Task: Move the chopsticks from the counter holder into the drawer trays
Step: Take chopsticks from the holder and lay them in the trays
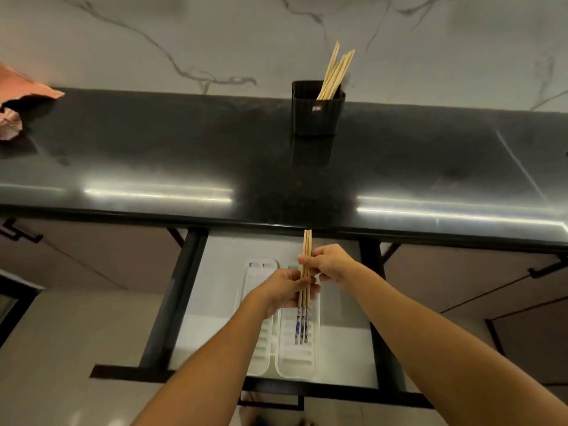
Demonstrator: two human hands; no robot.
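A black holder [318,110] stands on the dark counter at the back, with several wooden chopsticks [335,72] leaning out of it to the right. Below the counter the drawer [215,302] is pulled out, with two white trays side by side: the left tray [261,342] and the right tray [295,361]. Both hands hold a small bundle of chopsticks [306,247] with patterned ends over the right tray. My left hand [284,290] grips the bundle's middle. My right hand [330,262] pinches it higher up.
The glossy black counter [184,155] runs across the view, its front edge overhanging the drawer. A pink cloth or bag [18,99] lies at the counter's far left. Cabinet fronts with black handles [550,267] flank the drawer. A marble wall rises behind.
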